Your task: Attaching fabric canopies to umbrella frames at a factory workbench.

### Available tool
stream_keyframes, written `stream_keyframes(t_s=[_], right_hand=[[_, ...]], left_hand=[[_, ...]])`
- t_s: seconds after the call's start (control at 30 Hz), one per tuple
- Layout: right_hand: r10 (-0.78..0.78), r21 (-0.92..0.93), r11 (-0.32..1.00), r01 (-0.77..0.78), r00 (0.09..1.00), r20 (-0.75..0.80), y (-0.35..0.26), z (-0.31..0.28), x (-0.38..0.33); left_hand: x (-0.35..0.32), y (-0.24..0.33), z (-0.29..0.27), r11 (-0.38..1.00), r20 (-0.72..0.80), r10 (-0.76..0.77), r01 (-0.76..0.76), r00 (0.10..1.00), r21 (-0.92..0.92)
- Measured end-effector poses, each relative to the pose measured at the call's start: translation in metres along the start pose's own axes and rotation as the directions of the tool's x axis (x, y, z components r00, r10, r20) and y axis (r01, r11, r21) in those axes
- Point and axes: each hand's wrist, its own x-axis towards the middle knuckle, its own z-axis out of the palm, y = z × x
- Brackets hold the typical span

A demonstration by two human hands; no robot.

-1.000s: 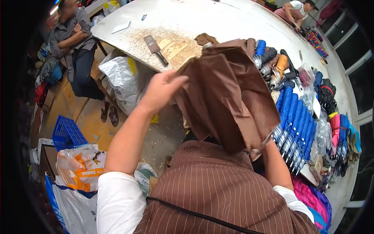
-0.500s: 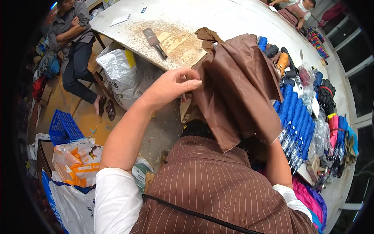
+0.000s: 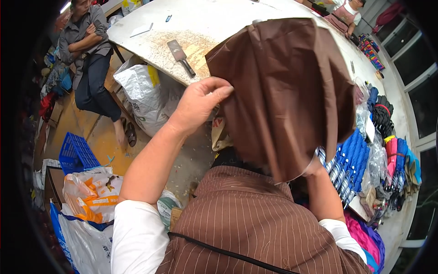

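A brown umbrella (image 3: 283, 82), its canopy partly spread and hanging in loose folds, is held up in front of my chest. At its left edge my left hand (image 3: 205, 98) is closed, thumb and fingertips pinching the cloth. My right hand (image 3: 313, 168) is under the lower right part of the canopy; its fingers are hidden by the cloth, and it bears the umbrella from below. The shaft and handle are out of sight. A small tip (image 3: 257, 21) shows at the canopy's top.
A cleaver-like blade (image 3: 180, 58) lies on the white table (image 3: 137, 39) among scraps. Folded blue umbrellas (image 3: 353, 155) and other folded umbrellas are heaped at right. White sacks (image 3: 141, 93), a blue basket (image 3: 77, 153) and plastic bags stand at left. A seated person (image 3: 93, 55) and another far right are nearby.
The brown canopy has swung up and spread wider, covering more of the table and the pile at right. My left hand has closed on its edge.
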Motion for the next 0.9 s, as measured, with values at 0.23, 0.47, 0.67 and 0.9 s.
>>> stream_keyframes(t_s=[0.23, 0.47, 0.67, 0.9], right_hand=[[-0.091, -0.182, 0.977, 0.114, 0.987, 0.131, 0.045, -0.041, -0.014], [0.005, 0.27, 0.963, -0.008, 1.0, 0.014, 0.017, -0.023, -0.01], [0.118, 0.633, 0.773, 0.035, 0.973, -0.198, 0.02, -0.003, -0.022], [0.048, -0.592, 0.737, -0.327, 0.898, -0.437, 0.034, -0.021, -0.036]], left_hand=[[-0.007, -0.02, -0.046, 0.996, -0.372, -0.064, 0.039, 0.926, -0.076], [-0.004, -0.002, -0.005, 0.98, -0.035, -0.154, 0.148, 0.987, -0.13], [-0.006, 0.002, 0.011, 0.986, -0.044, -0.163, 0.162, 0.986, -0.028], [0.016, -0.014, -0.019, 1.0, -0.352, -0.009, 0.002, 0.936, -0.02]])
